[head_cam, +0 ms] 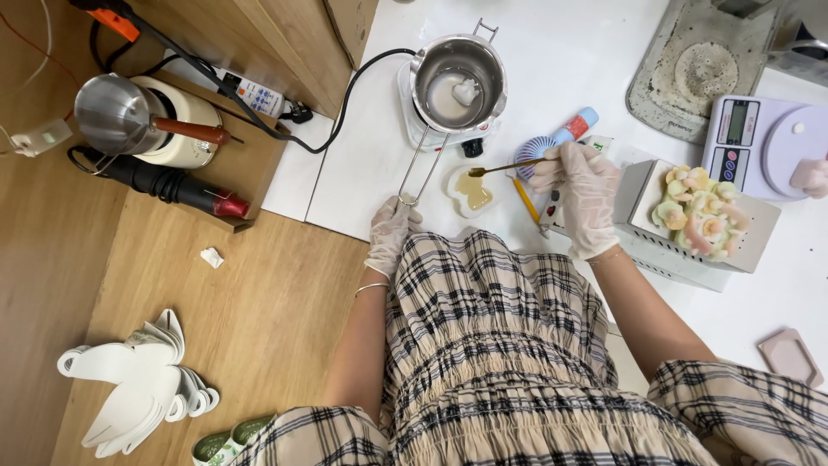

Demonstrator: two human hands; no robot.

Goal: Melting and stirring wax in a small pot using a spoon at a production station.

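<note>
A white table [561, 78] fills the upper right of the view, set against a wooden floor [259, 311] on the left. On the table a grey box [642, 194] holds a cluster of pale flower shapes [700, 214], and a white digital scale [759, 142] stands just beyond it. Near the table's front edge a steel melting pot [457, 82] with a little whitish melt inside sits on a small white hotplate [410, 116]; its long wire handle [418, 168] runs down toward the person. The left hand [390, 233], in a thin glove, rests at the table edge with its fingers curled about the end of that handle, though the grip itself is partly hidden and may be only a light touch. The right hand [582, 194], also gloved, is closed in a pinch on a slim golden spoon [509, 166], held nearly level. The spoon's bowl hangs just above a small white mould [470, 192] holding yellowish liquid, which lies between the two hands, below the pot. A yellow pencil [526, 200] lies just beside the mould.
</note>
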